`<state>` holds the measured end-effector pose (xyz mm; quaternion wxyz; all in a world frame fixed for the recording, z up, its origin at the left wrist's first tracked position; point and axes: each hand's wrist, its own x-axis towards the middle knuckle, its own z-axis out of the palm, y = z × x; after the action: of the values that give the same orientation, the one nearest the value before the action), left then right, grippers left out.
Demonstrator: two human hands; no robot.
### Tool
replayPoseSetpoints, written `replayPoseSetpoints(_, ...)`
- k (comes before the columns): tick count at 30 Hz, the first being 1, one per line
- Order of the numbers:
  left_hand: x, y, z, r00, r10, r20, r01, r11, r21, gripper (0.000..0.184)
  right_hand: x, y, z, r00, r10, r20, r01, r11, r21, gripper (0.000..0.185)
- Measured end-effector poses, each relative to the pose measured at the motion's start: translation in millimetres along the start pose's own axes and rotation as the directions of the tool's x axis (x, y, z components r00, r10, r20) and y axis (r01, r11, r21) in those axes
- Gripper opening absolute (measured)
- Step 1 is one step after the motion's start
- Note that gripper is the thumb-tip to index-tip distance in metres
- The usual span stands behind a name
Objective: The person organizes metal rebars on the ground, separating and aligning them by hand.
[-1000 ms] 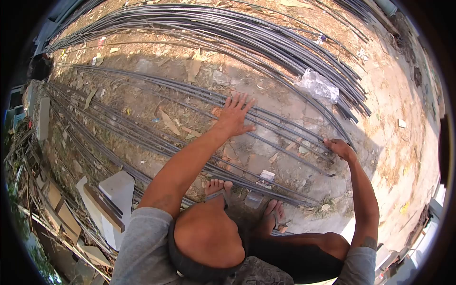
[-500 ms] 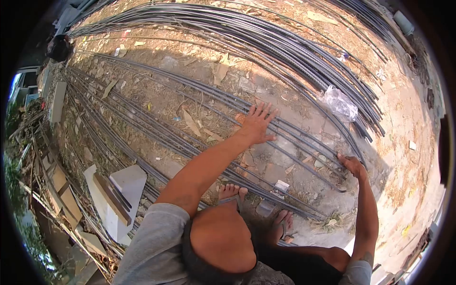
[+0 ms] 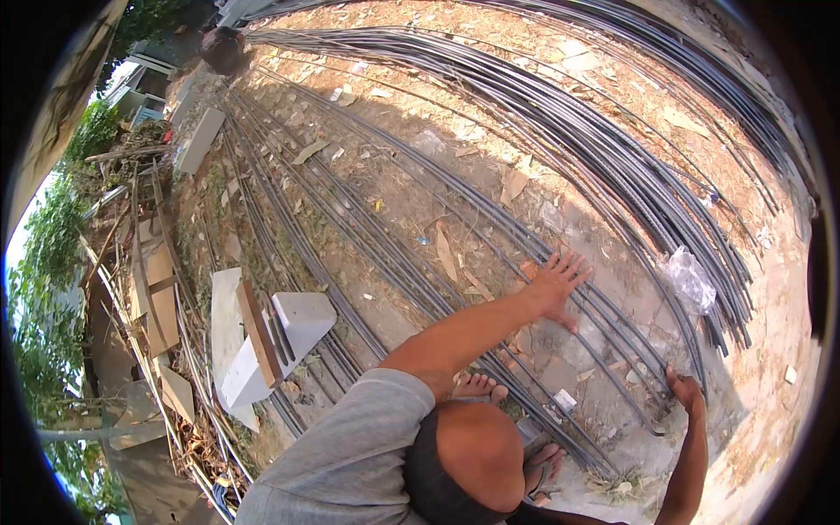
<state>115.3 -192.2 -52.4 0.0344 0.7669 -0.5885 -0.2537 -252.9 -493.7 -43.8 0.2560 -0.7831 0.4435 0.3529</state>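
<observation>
My left hand [image 3: 560, 284] lies with fingers spread across several long steel rebars [image 3: 490, 210], palm down on top of them. Near the ends of these same bars, my right hand [image 3: 687, 389] is closed, its thumb and fingers around the bar ends; exactly how many it holds is hidden. A single thinner-looking rebar [image 3: 612, 376] with a free end lies just below them on the ground.
Beyond lies a thick bundle of rebars [image 3: 604, 131], with a clear plastic bag [image 3: 691, 280] near its ends. More bars [image 3: 385, 262] run beside my feet. White boards with a wooden strip [image 3: 260, 337] lie at left. Another person's head [image 3: 224, 50] shows at the far end.
My view has turned, so the scene sits further right and lower. Both hands keep about the same places on the bars.
</observation>
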Motion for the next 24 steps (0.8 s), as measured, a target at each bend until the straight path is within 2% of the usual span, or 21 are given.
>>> replayPoseSetpoints(5, 0, 0, -4, 0.998, 0.001, 0.060, -0.003, 0.999, 0.045, 0.143, 0, -1, 0, 1.000, -0.008, 0.007, 0.008, 1.000, -0.023, 0.090)
replayPoseSetpoints(10, 0, 2, -10, 0.994, -0.013, 0.107, 0.006, 0.998, 0.069, 0.144, -2, -4, -5, 0.998, -0.002, 0.063, 0.003, 1.000, -0.029, 0.093)
replayPoseSetpoints(19, -2, 1, -10, 0.995, -0.014, 0.097, 0.007, 0.998, 0.068, 0.145, -6, -11, -11, 0.996, -0.015, 0.083, 0.016, 1.000, -0.019, 0.093)
replayPoseSetpoints(20, -3, 3, -11, 0.995, -0.007, 0.102, 0.000, 0.998, 0.066, 0.145, -1, -10, -5, 0.999, -0.015, 0.046, 0.015, 1.000, 0.014, 0.094)
replayPoseSetpoints(21, -3, 3, -13, 0.995, -0.024, 0.101, 0.016, 0.996, 0.086, 0.142, 2, -4, 0, 1.000, 0.004, 0.009, -0.005, 0.999, 0.047, 0.094)
replayPoseSetpoints(24, 5, 9, -11, 0.995, -0.056, 0.081, 0.055, 0.998, 0.006, 0.126, -11, -18, -13, 0.989, 0.091, 0.115, -0.098, 0.993, 0.060, 0.094)
